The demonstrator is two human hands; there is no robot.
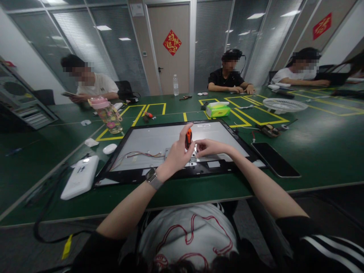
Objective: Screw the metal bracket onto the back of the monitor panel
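Observation:
A black-framed monitor panel [159, 138] lies face down on the green table [313, 151] in front of me, its grey metal back up and thin coloured wires running across it. My left hand [176, 153], with a watch on the wrist, is closed around an orange-handled screwdriver [188, 138] held upright over the panel's lower middle. My right hand [209, 147] rests just right of it, fingers pinched together at the small circuit board by the screwdriver tip. What those fingers pinch is too small to make out.
A black phone [275, 159] lies right of the panel, a white box [81, 176] and white mouse [109, 148] left. Farther back stand a pink-lidded bottle [109, 113], green tissue pack [217, 110], white fan [284, 104] and water bottle [175, 85]. Three people sit along the far side.

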